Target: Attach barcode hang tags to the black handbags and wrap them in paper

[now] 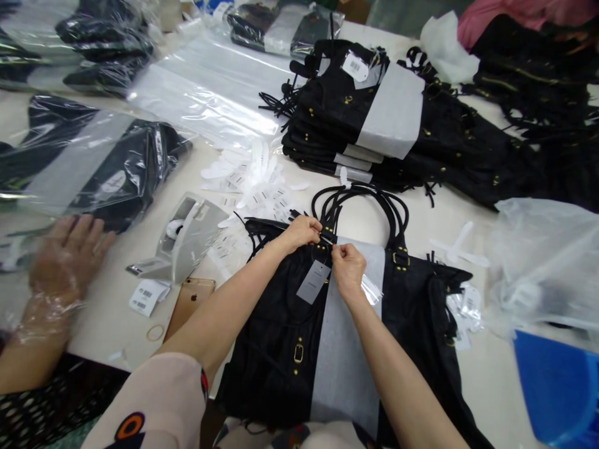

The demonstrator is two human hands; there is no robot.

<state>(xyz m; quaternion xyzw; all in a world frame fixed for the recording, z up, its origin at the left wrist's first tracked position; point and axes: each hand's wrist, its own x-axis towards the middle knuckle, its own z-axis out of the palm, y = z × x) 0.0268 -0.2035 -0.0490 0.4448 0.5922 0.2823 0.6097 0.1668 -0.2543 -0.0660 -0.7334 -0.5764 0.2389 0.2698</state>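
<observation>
A black handbag with gold studs and a grey paper band around its middle lies in front of me. Its thin looped handles point away, with a white tag wrapped at their top. At the base of the near-left handle, my left hand and my right hand pinch close together, fingertips nearly meeting. A thin strand seems to run between them; its exact kind is too small to tell. Just below hangs a grey hang tag on a fine loop. Clear plastic pieces show beside my right hand.
A stack of black bags lies beyond. White tags, a tape dispenser and a gold phone sit left. Another person's hand rests near a plastic-wrapped bag. A blue sheet lies right.
</observation>
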